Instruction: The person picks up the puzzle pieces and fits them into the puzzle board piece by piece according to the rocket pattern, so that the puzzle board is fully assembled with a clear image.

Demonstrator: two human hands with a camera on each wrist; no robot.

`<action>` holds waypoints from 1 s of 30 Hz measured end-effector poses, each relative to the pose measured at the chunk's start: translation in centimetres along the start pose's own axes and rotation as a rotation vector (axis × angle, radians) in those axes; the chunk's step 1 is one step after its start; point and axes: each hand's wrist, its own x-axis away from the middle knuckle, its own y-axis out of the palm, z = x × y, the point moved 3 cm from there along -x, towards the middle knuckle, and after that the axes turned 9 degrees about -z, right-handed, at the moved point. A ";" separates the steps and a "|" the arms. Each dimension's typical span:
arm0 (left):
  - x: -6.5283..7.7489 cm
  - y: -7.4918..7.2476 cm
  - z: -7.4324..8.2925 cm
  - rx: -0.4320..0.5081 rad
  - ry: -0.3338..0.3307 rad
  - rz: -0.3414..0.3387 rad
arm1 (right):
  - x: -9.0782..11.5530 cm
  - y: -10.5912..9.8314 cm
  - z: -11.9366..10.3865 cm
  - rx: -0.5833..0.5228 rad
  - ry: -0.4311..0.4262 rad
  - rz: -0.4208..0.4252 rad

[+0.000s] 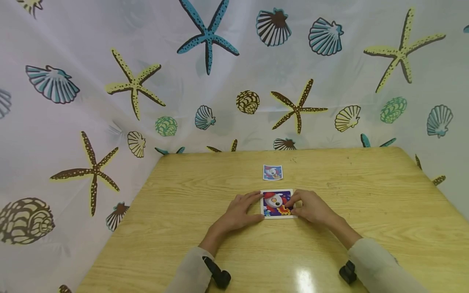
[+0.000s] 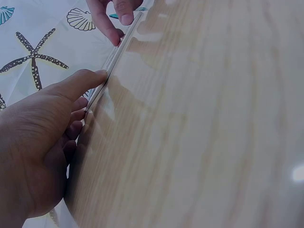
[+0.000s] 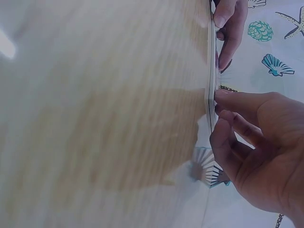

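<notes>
A square cartoon picture in a white frame [image 1: 274, 210] lies flat on the table, a white-and-red figure with orange flames on dark blue. My left hand [image 1: 239, 211] holds its left side, fingers by the far corner and thumb by the near corner. At its right side my right hand [image 1: 311, 206] has bent fingers, with index finger and thumb close together over the right edge. Those fingertips cover part of the picture, so any small piece between them is hidden. In both wrist views the frame [image 3: 212, 71] shows edge-on, as a thin pale slab.
Behind the frame lies a small card [image 1: 272, 172] with a similar picture. The wooden table [image 1: 205, 175] meets a white curtain [image 1: 227, 53] printed with shells and starfish at its back and sides. Black devices [image 1: 221, 278] sit by both sleeves.
</notes>
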 end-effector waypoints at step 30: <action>1.3 -1.2 0.0 0.268 0.011 0.043 | 2.5 -0.7 0.2 -0.071 -0.026 0.114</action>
